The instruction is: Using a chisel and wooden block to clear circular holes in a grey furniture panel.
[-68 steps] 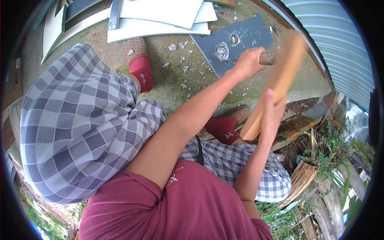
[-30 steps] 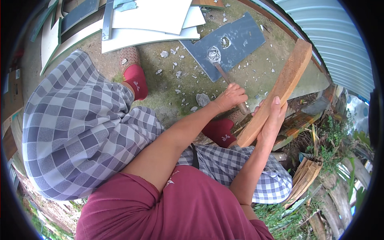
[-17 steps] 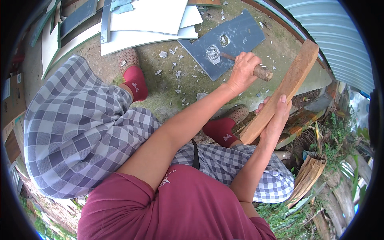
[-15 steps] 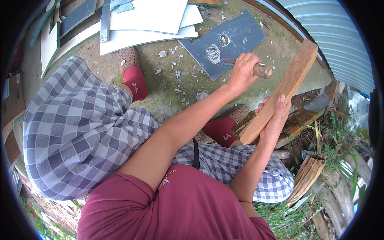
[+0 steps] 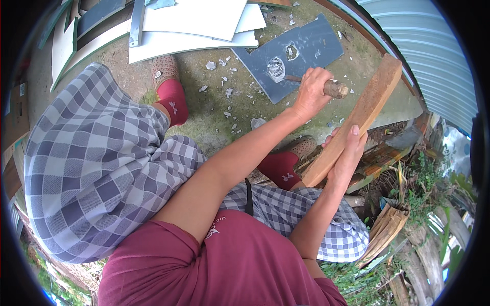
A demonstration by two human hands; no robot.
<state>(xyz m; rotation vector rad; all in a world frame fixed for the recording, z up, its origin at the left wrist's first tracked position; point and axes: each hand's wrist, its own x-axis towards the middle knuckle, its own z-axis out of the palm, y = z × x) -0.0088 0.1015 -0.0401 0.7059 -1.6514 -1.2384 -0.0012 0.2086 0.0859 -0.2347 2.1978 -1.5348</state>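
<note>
My left hand (image 5: 313, 91) is wrapped round a chisel (image 5: 336, 89) with a round wooden handle. The chisel's dark blade points left, its tip at the edge of a rough, broken-out patch (image 5: 276, 69) in a dark grey board (image 5: 311, 48). A ragged hole shows in the board just beyond that patch. In my right hand (image 5: 349, 150) is a long squared wooden block (image 5: 365, 109), gripped near its lower end, thumb on top. It slants up and right, apart from the chisel handle.
White panels (image 5: 189, 20) lie stacked at the far left of the board. Pale chips (image 5: 211, 66) litter the concrete around my shoes. A corrugated metal sheet (image 5: 418, 51) rises at the right, with split wood (image 5: 385, 232) and plants below it.
The view has shifted slightly. The wooden block appears a little lower and to the left; the chisel tip stays at the broken patch. Both grips are unchanged.
</note>
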